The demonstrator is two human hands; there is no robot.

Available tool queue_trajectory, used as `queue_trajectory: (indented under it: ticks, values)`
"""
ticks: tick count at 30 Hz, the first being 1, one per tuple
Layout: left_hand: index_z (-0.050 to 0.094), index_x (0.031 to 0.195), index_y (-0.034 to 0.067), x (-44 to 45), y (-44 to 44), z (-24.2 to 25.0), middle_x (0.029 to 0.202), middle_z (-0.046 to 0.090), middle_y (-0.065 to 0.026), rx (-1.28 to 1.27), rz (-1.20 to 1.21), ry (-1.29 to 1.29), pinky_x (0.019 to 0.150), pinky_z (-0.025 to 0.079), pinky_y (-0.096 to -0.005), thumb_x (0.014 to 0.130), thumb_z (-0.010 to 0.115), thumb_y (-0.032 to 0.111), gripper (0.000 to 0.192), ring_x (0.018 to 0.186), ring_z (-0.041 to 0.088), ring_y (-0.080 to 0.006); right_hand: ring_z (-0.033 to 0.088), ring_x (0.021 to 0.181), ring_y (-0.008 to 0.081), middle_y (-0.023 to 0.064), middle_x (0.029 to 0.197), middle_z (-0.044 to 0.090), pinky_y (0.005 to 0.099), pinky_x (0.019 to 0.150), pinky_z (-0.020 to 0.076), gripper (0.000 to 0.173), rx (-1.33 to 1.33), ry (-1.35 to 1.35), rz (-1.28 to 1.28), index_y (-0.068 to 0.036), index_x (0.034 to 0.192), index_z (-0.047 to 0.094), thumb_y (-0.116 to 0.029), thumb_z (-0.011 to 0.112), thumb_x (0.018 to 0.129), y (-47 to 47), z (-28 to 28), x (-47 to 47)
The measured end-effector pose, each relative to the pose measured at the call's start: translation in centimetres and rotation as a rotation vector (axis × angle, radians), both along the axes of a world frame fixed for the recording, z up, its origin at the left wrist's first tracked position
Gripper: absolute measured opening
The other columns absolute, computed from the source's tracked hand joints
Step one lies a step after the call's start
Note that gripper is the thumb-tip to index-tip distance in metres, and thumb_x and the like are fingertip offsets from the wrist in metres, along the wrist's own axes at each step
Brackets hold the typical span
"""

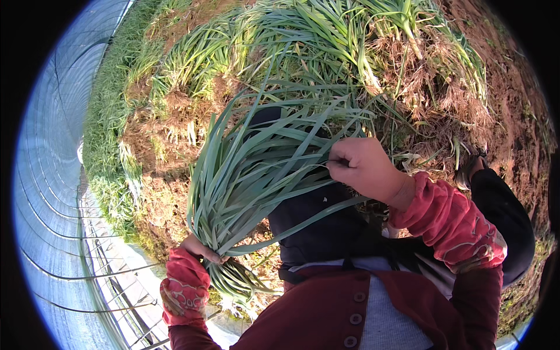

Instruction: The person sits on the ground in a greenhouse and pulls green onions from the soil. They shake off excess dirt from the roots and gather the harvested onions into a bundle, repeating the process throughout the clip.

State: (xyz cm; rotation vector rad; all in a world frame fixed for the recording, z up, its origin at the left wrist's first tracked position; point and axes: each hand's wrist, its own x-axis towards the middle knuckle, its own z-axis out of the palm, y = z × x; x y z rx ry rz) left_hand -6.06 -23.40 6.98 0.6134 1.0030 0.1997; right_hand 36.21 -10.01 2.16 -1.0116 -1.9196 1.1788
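My left hand (202,250) grips a thick bundle of long, flat green leaves (258,170), which looks like garlic chives or a similar allium. The leaves fan up and to the right over my dark-trousered leg. Below the fist, the paler stem ends (236,280) of the same bundle stick out. At the bundle's right side is my right hand (367,168), its fingers curled and pinched together. A thin pale leaf runs to its fingertips, which seem to hold it; the inside of the grasp is partly hidden.
Uprooted plants with brown roots (420,78) lie heaped ahead and to the right. More clumps (179,96) lie on bare soil (157,192) to the left. Beyond them grows a dense green strip (109,109) along a plastic-covered greenhouse wall (57,175) with curved hoops.
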Motion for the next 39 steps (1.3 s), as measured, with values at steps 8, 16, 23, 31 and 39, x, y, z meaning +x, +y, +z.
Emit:
queue_trajectory:
  ticks: [8, 16, 23, 31, 39]
  values:
    - [0.047, 0.116, -0.002, 0.8, -0.2, 0.0, 0.083, 0.062, -0.0144, 0.049, 0.01, 0.015, 0.059, 0.05, -0.0334, 0.058, 0.077, -0.007, 0.066, 0.068, 0.061, -0.0238, 0.045, 0.054, 0.011, 0.0032, 0.06, 0.052, 0.0274, 0.052, 0.0383, 0.022, -0.156, 0.178, -0.252, 0.001, 0.073, 0.062, -0.02, 0.068, 0.077, 2.7, 3.3, 4.7]
    - [0.052, 0.108, -0.003, 2.0, 0.6, 0.8, 0.077, 0.061, -0.0132, 0.077, -0.032, 0.026, 0.056, 0.047, -0.032, 0.062, 0.074, -0.003, 0.051, 0.065, 0.059, -0.0228, 0.049, 0.075, 0.0269, 0.0069, 0.077, 0.049, 0.0363, 0.066, 0.0429, 0.016, 0.706, -0.146, 0.12, -0.004, 0.078, 0.054, -0.007, 0.067, 0.069, 1.4, 2.6, -0.9]
    - [0.051, 0.111, -0.004, 2.1, -0.6, 0.9, 0.077, 0.061, -0.0146, 0.047, 0.079, 0.042, 0.058, 0.048, -0.0327, 0.058, 0.076, -0.005, 0.058, 0.065, 0.06, -0.0238, 0.052, 0.062, 0.0252, 0.0096, 0.07, 0.057, 0.0338, 0.058, 0.0432, 0.014, -0.149, -0.096, 0.003, 0.0, 0.085, 0.061, -0.012, 0.064, 0.079, 4.5, 3.1, 5.7]
    - [0.054, 0.115, 0.0, -0.5, -0.1, -0.1, 0.092, 0.065, -0.0103, 0.006, -0.117, 0.136, 0.069, 0.052, -0.031, 0.056, 0.082, -0.004, 0.065, 0.077, 0.063, -0.0201, 0.06, 0.067, 0.0301, 0.0116, 0.073, 0.061, 0.0385, 0.057, 0.0466, 0.014, 0.192, -0.173, 0.182, -0.003, 0.083, 0.062, -0.017, 0.059, 0.082, -0.7, -2.3, 2.1]
    - [0.052, 0.12, 0.001, 1.9, -0.6, 1.7, 0.103, 0.064, -0.0087, 0.04, -0.058, 0.393, 0.09, 0.042, -0.0331, 0.051, 0.084, -0.001, 0.076, 0.098, 0.058, -0.0208, 0.059, 0.065, 0.0315, 0.013, 0.067, 0.056, 0.0403, 0.058, 0.0465, 0.015, 0.332, -0.435, 0.19, -0.003, 0.075, 0.055, -0.018, 0.057, 0.075, -1.5, -2.0, 1.0]
